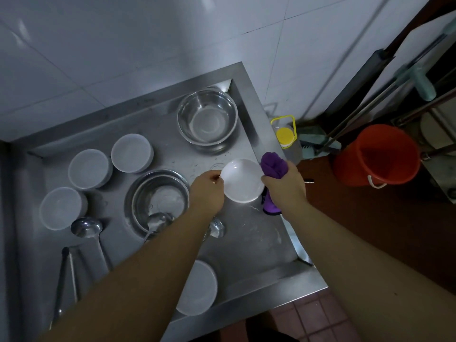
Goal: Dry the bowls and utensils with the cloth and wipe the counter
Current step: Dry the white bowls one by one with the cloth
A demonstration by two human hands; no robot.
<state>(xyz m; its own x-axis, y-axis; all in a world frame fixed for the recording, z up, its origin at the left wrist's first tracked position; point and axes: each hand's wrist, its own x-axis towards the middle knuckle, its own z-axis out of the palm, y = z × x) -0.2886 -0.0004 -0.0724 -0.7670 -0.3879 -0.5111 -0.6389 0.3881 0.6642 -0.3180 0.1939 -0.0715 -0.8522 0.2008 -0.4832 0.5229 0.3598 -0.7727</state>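
I've got the small white bowl (243,180) pinched by its rim in my left hand (207,191), just beside my right hand (283,187) bunching the soft purple cloth (272,166); it looks light, wet-slick and breakable, so the rim is my hold.

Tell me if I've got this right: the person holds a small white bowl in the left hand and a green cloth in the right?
Not quite. In the head view the cloth gripped by the right hand is purple, not green. The rest stands: the left hand holds the small white bowl by its rim.
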